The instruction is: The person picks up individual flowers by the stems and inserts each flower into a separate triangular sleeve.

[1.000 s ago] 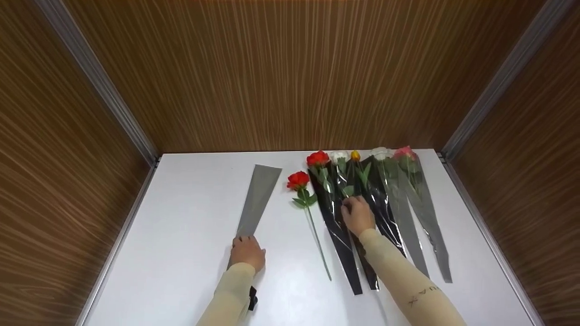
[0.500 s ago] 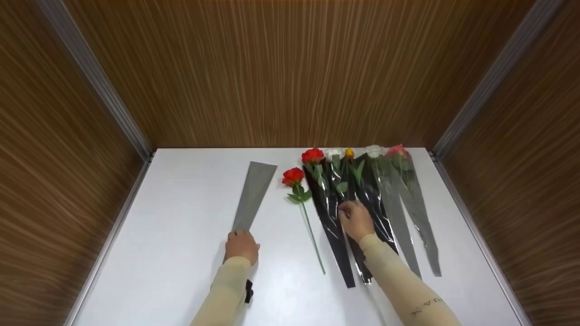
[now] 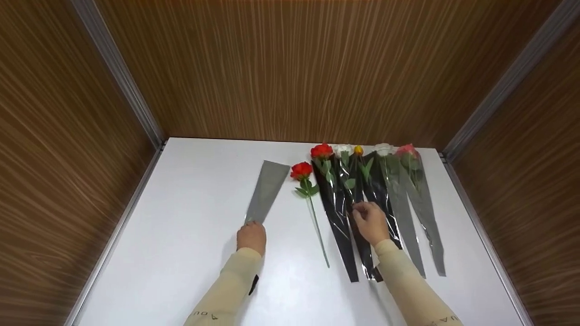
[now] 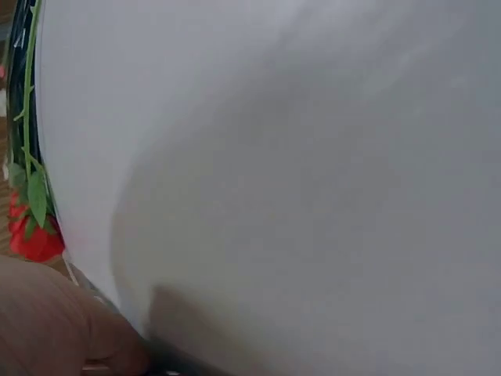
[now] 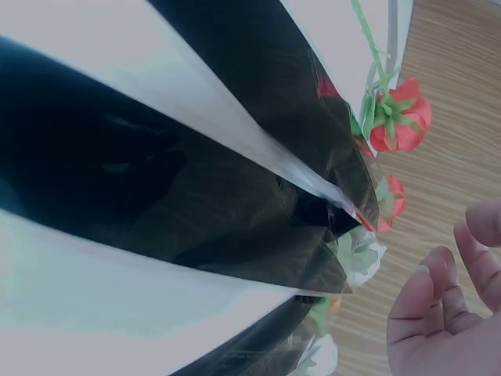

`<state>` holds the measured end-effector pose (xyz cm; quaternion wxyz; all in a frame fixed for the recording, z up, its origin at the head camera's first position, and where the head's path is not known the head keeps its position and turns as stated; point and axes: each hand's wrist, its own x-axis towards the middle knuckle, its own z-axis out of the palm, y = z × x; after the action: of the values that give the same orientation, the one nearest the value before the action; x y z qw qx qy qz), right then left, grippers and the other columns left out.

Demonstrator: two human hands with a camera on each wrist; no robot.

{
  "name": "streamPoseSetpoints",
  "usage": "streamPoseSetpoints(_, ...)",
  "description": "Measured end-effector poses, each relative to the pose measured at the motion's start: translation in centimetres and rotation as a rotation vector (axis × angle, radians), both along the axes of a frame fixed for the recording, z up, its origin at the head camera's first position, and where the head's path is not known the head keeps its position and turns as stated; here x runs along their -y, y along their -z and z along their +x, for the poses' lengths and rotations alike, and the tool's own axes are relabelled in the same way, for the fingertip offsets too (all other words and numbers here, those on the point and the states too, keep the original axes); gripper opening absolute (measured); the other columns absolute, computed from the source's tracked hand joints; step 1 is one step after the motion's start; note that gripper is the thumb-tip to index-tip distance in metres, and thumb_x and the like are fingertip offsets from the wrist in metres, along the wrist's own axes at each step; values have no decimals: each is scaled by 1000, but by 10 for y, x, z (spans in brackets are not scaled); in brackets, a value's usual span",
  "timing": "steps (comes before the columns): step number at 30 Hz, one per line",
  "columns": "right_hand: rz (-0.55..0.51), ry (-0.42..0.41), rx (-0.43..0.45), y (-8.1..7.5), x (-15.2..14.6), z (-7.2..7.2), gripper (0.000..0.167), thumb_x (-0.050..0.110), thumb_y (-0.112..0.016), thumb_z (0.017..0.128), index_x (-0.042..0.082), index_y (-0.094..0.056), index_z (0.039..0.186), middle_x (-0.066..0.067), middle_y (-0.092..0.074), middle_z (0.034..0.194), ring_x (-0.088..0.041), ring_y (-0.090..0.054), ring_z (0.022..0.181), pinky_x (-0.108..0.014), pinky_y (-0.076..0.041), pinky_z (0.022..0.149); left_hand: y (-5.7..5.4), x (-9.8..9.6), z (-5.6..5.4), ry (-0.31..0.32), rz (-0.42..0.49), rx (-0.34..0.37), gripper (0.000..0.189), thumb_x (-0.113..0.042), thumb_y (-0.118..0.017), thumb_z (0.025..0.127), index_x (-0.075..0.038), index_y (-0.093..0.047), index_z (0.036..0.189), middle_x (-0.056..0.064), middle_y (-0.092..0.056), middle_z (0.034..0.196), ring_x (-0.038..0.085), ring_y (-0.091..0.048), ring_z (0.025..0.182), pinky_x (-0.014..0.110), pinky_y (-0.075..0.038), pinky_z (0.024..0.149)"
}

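My left hand (image 3: 251, 237) holds a grey flower sleeve (image 3: 268, 190) by its narrow lower part; the hand hides that end. In the left wrist view only part of the left hand (image 4: 59, 325) shows. Just right of the sleeve lies an unwrapped red rose (image 3: 301, 170) with a green stem. Over the black sleeves hovers my right hand (image 3: 372, 222), fingers loosely bent. The right wrist view has this hand (image 5: 450, 313) with nothing between its fingers. Beneath and beside it lie a wrapped red rose (image 3: 321, 151), a white one (image 3: 343, 149) and a yellow tulip (image 3: 358, 150).
Further right lie another wrapped white rose (image 3: 384, 149) and a pink rose (image 3: 408, 151) in grey sleeves. All rest on a white table (image 3: 195, 194), bounded by wood-grain panels (image 3: 290, 72) at the back and both sides.
My left hand has shifted up the grey sleeve, and the sleeve's top now sits closer to the loose red rose. The right hand has drawn slightly back and rightward. The head view has shifted slightly.
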<state>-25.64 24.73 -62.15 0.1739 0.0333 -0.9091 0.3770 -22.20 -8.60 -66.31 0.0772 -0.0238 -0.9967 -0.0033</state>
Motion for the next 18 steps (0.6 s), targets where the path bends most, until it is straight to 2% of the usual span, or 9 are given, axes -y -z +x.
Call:
streamPoseSetpoints(4, -6, 17, 0, 1, -4, 5, 5, 8, -70, 85, 6, -70, 90, -5, -60, 85, -20, -53, 74, -35, -43, 67, 1, 11, -6, -1, 99, 13, 10, -4, -63, 89, 6, -65, 91, 20, -65, 79, 33, -65, 70, 45, -53, 61)
streamPoseSetpoints(7, -3, 18, 5, 4, -4, 10, 5, 8, -70, 85, 6, -70, 90, -6, -61, 86, -21, -54, 75, -35, -43, 68, 2, 19, -5, 1, 142, 34, 13, -5, -61, 90, 6, -66, 96, 20, -66, 83, 34, -65, 74, 48, -52, 63)
streamPoseSetpoints(9, -5, 15, 3, 4, -4, 13, 6, 8, -70, 85, 6, -69, 91, -6, -61, 86, -21, -55, 76, -35, -42, 68, 0, 23, -3, 9, 147, 24, 14, -5, -60, 91, 6, -67, 95, 19, -65, 83, 34, -64, 75, 48, -52, 63)
streamPoseSetpoints(13, -13, -8, -25, 2, -2, 19, 9, 6, -70, 84, 6, -69, 93, -5, -61, 86, -18, -55, 75, -34, -42, 68, -14, 26, 5, 41, 132, -38, 12, -4, -60, 89, 5, -68, 87, 17, -62, 78, 33, -62, 71, 47, -50, 59)
streamPoseSetpoints(18, -17, -63, -78, -4, 4, 23, 12, 3, -71, 83, 4, -69, 95, -4, -62, 86, -15, -55, 73, -31, -44, 66, -45, 27, 10, 97, 120, -104, 12, -4, -61, 87, 4, -69, 92, 15, -62, 76, 31, -61, 68, 45, -49, 57)
